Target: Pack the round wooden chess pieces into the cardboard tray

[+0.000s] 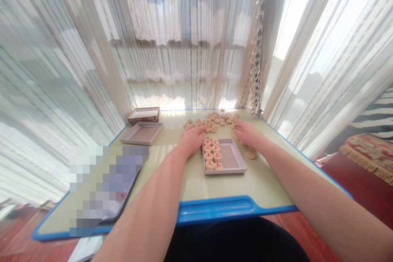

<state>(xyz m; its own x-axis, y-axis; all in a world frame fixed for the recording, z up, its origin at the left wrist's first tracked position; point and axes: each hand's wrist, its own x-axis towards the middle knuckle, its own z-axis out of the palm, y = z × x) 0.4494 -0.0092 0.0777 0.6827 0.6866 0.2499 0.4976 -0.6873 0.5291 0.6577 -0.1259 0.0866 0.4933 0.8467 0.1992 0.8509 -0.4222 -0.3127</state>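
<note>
Left hand palm down at near edge of the piece pile, fingers flat, released. Right hand over pieces just right of it; grip cannot tell. Tray between the wrists on the surface, eight pieces along its left side. Loose piece beside the tray. Empty tray and box far left.

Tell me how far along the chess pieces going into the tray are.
Early. Two short columns of pieces fill the tray's left side. The left hand and right hand rest at the loose pile. Most pieces, plus one disc beside the tray, lie outside.
</note>
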